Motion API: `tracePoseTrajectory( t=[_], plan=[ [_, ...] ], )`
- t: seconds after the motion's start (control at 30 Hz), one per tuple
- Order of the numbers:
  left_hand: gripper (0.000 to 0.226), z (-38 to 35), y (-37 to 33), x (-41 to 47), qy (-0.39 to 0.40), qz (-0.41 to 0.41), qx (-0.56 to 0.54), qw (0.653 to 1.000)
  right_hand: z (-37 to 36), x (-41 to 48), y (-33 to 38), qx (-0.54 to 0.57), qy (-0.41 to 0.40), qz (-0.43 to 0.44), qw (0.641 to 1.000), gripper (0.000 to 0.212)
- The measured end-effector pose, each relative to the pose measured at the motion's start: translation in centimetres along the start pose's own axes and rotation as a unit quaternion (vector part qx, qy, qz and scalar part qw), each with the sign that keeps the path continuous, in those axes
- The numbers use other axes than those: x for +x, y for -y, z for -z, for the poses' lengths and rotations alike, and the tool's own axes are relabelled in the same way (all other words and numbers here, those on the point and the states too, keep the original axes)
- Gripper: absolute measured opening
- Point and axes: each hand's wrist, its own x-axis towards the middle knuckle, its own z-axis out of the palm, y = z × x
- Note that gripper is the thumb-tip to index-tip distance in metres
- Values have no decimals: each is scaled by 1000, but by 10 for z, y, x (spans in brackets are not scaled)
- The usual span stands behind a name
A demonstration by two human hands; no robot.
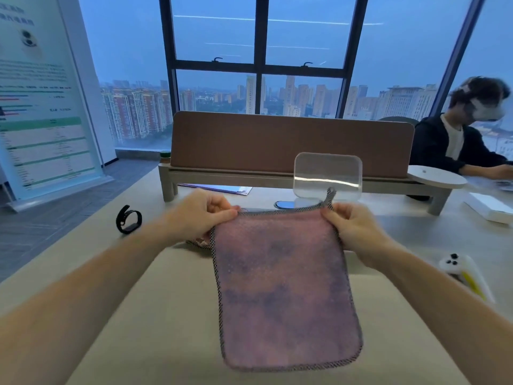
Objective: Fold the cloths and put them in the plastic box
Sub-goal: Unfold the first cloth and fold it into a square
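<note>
A pink cloth (283,290) with a dark stitched border hangs in front of me, held up by its two top corners. My left hand (202,213) pinches the top left corner and my right hand (352,226) pinches the top right corner, beside a small hanging loop. The edge of another cloth (198,242) peeks out on the table under my left hand. The clear plastic box (328,175) stands behind the cloth, against the desk divider.
A brown desk divider (288,145) on a raised shelf runs across the back. A black strap (128,219) lies left on the table. A white toy (466,273) sits right. Another person (466,140) sits at the far right.
</note>
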Motion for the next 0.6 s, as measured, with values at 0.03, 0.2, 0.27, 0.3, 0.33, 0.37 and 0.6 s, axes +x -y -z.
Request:
tracePoseTrajectory(
  t=[0.03, 0.2, 0.27, 0.3, 0.33, 0.37, 0.6],
  plan=[
    [13, -13, 13, 6, -11, 15, 15, 1000, -8, 5, -18, -24, 4, -24, 999, 23],
    [26, -90, 49, -7, -68, -5, 148, 987, -43, -3, -93, -198, -51, -43, 978, 31],
    [47, -114, 50, -28, -10, -27, 144, 989, -54, -17, -101, -247, -51, 30, 967, 57],
    [59, -123, 51, -36, 35, -29, 162, 986, -58, -23, -100, -264, -29, 67, 962, 62],
    [69, -130, 56, -40, 78, -25, 199, 977, -64, -27, -100, -295, 18, 95, 951, 65],
    [78, -136, 59, -42, 108, -20, 241, 964, -70, -30, -101, -335, 80, 111, 932, 70],
    [88, -153, 78, -37, 90, 24, 301, 949, -70, -13, -121, -446, 222, 132, 857, 94]
  ],
)
